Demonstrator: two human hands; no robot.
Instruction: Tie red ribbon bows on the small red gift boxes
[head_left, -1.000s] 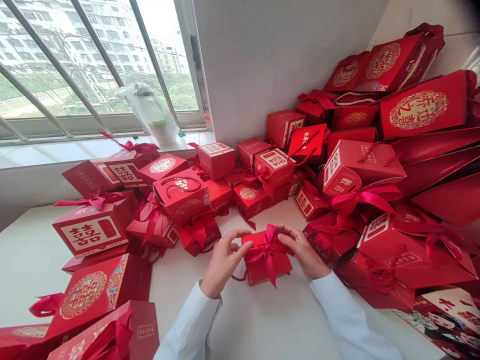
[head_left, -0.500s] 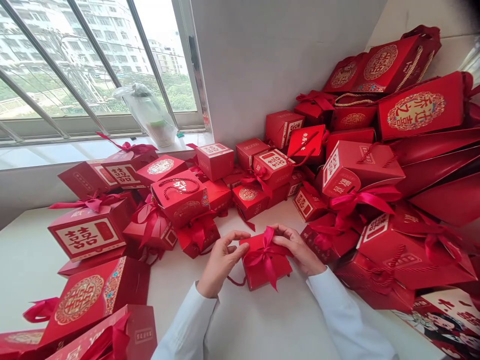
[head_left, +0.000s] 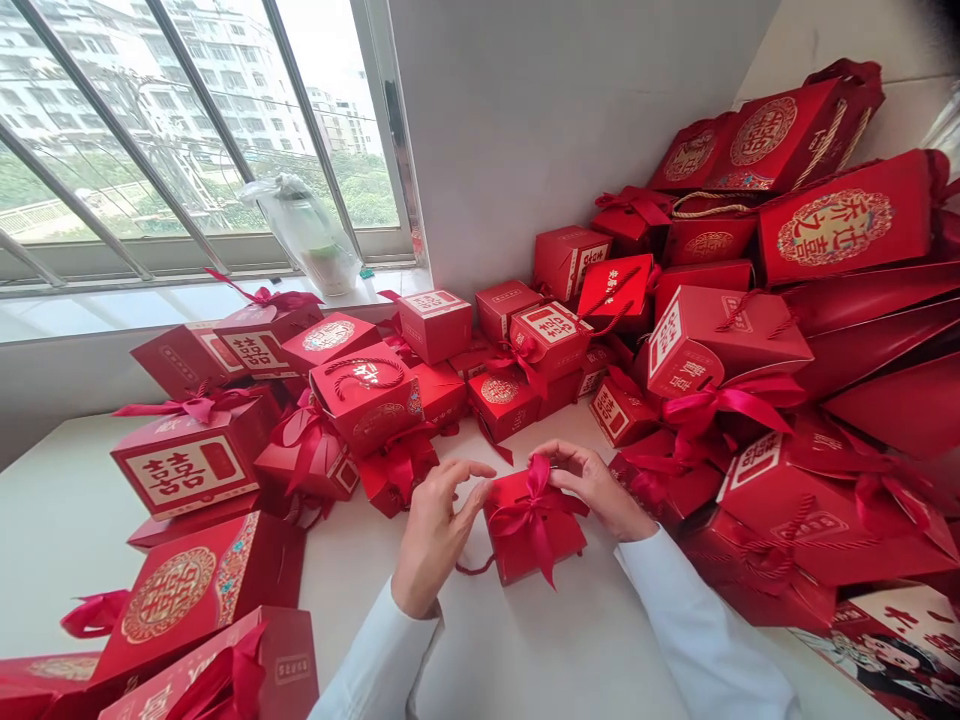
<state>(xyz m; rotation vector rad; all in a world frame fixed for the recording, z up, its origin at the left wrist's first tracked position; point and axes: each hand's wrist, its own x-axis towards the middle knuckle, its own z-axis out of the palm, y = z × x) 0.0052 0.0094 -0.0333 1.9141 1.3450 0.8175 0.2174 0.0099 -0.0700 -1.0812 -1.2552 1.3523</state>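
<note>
In the head view, the small red cardboard box with a magenta ribbon bow (head_left: 517, 555) sits on the smooth white table (head_left: 495, 650), near centre. The left hand (head_left: 431, 525) curves loosely open at its left; the right hand (head_left: 600, 492) touches its far-right edge, grip unclear.

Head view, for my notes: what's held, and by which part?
Right hand apparently holds the ribboned box by its far-right corner; left hand contact unclear.
</note>
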